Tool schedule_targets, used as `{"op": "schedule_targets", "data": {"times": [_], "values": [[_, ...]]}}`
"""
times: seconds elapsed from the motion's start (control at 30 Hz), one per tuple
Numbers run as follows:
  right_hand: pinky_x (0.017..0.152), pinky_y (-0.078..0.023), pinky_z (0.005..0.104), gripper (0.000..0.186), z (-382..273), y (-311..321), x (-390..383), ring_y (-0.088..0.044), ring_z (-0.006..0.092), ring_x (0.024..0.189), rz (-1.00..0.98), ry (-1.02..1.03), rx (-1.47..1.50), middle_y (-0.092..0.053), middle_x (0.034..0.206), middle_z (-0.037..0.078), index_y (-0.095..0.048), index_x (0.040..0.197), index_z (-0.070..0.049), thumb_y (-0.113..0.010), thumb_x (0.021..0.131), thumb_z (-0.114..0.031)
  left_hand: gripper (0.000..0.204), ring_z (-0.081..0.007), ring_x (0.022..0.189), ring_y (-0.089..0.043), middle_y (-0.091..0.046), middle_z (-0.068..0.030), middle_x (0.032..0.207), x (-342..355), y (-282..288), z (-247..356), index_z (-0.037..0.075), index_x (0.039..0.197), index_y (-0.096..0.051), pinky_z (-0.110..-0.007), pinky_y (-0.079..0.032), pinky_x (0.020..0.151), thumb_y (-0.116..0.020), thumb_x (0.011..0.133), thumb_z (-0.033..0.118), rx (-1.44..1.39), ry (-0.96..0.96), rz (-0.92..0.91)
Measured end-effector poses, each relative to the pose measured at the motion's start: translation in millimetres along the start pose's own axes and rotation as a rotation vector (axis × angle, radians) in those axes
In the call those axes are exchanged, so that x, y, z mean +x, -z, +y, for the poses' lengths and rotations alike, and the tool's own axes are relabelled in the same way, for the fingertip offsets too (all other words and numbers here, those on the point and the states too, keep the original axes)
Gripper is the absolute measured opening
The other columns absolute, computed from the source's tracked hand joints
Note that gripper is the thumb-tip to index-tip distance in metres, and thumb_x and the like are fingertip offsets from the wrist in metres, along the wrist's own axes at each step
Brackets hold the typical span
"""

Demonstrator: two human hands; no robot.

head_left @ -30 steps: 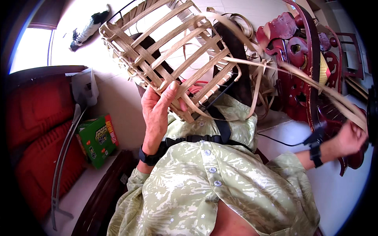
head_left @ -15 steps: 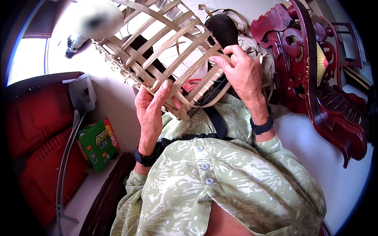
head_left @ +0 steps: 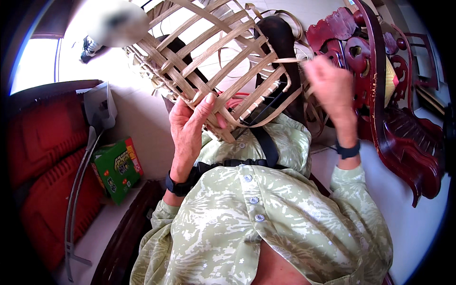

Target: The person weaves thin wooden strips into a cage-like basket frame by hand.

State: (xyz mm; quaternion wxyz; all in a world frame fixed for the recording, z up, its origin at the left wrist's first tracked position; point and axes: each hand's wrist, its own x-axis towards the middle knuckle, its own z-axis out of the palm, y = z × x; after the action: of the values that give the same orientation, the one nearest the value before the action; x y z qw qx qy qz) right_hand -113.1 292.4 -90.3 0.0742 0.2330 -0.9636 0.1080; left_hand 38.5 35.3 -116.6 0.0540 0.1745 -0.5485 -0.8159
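An openwork basket [head_left: 178, 63] of flat tan strips, woven in a crisscross lattice, rests tilted over my lap. My left hand [head_left: 187, 128] grips its near lower corner, with the thumb on top and the fingers partly hidden behind the weave. My right hand [head_left: 330, 88], blurred by motion, is closed just off the basket's right edge. A flat woven strip [head_left: 289, 60] runs taut from that edge into its fingers. Another strip [head_left: 275, 115] curves in a loose loop below the basket's near right edge.
Carved dark-red wooden furniture [head_left: 377, 95] stands at the right. More loose strips [head_left: 308, 107] hang beside my right knee. At the left are a red cushioned seat [head_left: 52, 137], a green box [head_left: 116, 173] and a grey metal stand [head_left: 76, 209]. A shoe [head_left: 90, 49] shows at far left.
My right hand has moved right, away from the basket's edge, drawing a strip out taut. My left hand keeps its grip, and the basket has shifted slightly right in view.
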Motion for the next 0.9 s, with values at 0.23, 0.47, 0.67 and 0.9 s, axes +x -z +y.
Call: {"op": "schedule_targets", "data": {"times": [0.23, 0.47, 0.67, 0.9], "values": [[0.065, -0.052, 0.041, 0.039, 219.0, 126.7, -36.9, -0.069, 0.0273, 0.074, 0.122, -0.837, -0.562, -0.069, 0.08, 0.014, -0.07, 0.098, -0.007, -0.058, 0.089, -0.042, 0.02, -0.0179, 0.058, -0.064, -0.07, -0.0155, 0.084, -0.9, 3.2, 1.6, 0.0, 0.104, -0.06, -0.027, -0.051, 0.056, -0.063, 0.096, 0.018, -0.032, 0.033, -0.012], [0.044, -0.05, 0.0317, 0.031, 235.2, 51.5, -55.5, -0.065, 0.0179, 0.051, -0.316, -1.127, -0.231, -0.067, 0.068, 0.012, -0.066, 0.094, 0.0, -0.058, 0.093, -0.029, 0.02, -0.0173, 0.058, -0.065, -0.07, -0.0144, 0.085, -2.2, 6.0, 3.2, 0.0, 0.105, -0.06, -0.027, -0.051, 0.055, -0.063, 0.096, 0.017, 0.0, 0.055, -0.019], [0.067, -0.05, 0.0378, 0.035, 4.3, 9.5, 2.2, -0.066, 0.0253, 0.07, -0.14, -0.308, 0.34, -0.068, 0.081, 0.016, -0.067, 0.114, -0.007, -0.064, 0.093, -0.035, 0.02, -0.0181, 0.058, -0.065, -0.07, -0.0144, 0.081, -1.6, 2.5, 1.2, 0.0, 0.105, -0.059, -0.027, -0.052, 0.056, -0.062, 0.097, 0.018, -0.04, 0.019, 0.008], [0.048, -0.034, 0.0244, 0.022, 8.5, 11.9, 2.8, -0.044, 0.0036, 0.055, -0.368, -0.413, 0.631, -0.049, 0.059, -0.007, -0.07, 0.084, -0.006, -0.068, 0.091, -0.026, 0.023, -0.0188, 0.06, -0.066, -0.07, -0.0149, 0.084, -6.3, 3.0, 2.6, -0.002, 0.108, -0.06, -0.028, -0.052, 0.058, -0.062, 0.097, 0.018, -0.022, 0.043, 0.009]]}}
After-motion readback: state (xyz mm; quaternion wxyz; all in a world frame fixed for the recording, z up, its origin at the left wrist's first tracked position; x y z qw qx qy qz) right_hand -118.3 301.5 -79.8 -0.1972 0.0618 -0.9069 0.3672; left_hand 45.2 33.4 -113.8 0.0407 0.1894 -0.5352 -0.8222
